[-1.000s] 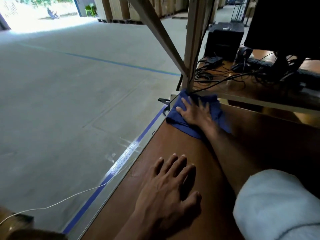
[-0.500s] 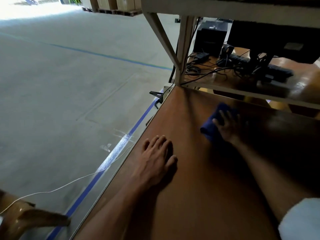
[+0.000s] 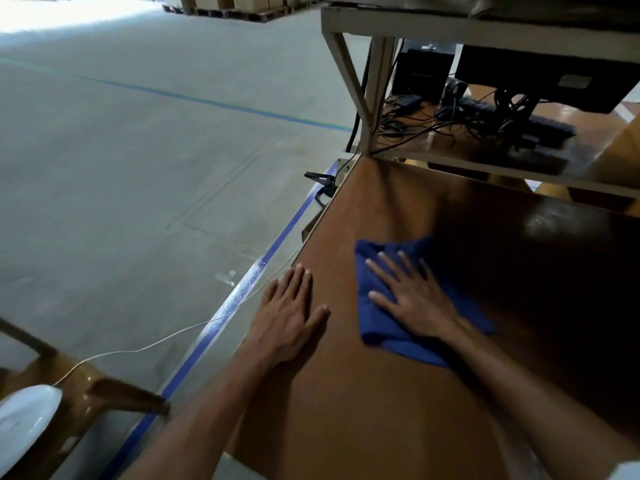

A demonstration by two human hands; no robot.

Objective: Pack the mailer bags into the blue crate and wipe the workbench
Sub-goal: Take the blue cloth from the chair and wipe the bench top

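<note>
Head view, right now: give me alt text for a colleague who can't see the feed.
The right hand presses a blue cloth flat on the brown workbench, while the left hand rests palm-down beside it near the bench's left edge. Behind, a shelf holds tangled cables and dark electronics; grey concrete floor with blue tape lines lies to the left.

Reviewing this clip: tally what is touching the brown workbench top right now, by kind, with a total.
Hands: 2, left hand flat on the workbench, right hand pressing the cloth
Blue cloths: 1
Mailer bags: 0 in view
Total: 3
</note>
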